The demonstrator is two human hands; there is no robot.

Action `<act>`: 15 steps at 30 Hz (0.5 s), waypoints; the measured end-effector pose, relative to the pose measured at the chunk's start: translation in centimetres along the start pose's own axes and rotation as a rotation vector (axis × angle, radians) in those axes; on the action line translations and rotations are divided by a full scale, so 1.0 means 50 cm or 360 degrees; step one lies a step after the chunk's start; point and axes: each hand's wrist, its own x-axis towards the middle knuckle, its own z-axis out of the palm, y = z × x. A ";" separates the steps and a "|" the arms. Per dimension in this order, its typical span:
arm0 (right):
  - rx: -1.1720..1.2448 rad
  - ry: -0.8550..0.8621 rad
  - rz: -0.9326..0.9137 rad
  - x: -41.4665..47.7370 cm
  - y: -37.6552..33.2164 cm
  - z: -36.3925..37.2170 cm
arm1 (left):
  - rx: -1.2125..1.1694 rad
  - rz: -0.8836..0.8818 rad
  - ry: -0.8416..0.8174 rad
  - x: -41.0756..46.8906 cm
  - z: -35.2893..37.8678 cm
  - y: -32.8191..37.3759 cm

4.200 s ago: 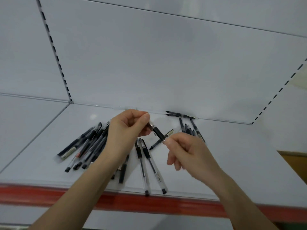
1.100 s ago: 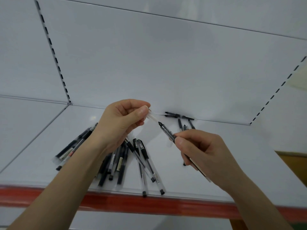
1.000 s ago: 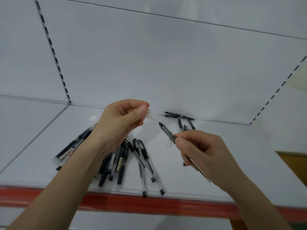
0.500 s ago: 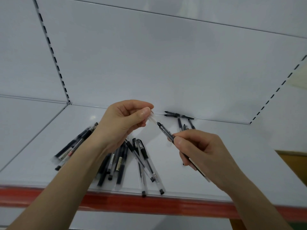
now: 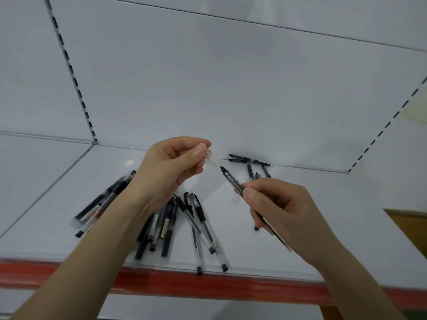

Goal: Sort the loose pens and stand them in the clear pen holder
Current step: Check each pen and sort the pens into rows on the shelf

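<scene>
Right hand [image 5: 284, 209] clenched on pen [image 5: 232, 181], tip aimed up-left at clear cap [image 5: 209, 160] pinched in left hand [image 5: 171, 167]; cap just beyond tip, axes approx. in line.

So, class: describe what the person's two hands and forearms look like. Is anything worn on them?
Both the left hand and the right hand are bare: no gloves, rings, watch or bracelets show. Both forearms are uncovered to the frame's edge, with no sleeve in view. The nails that show are short and unpainted.
</scene>
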 end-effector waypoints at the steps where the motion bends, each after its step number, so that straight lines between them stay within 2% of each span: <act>1: -0.0001 0.0000 -0.0002 0.000 0.001 0.000 | -0.0007 -0.0001 0.0014 0.001 -0.001 0.000; 15: -0.0018 -0.0014 0.0004 0.005 0.001 0.004 | 0.0031 0.0034 0.0004 0.002 0.004 -0.002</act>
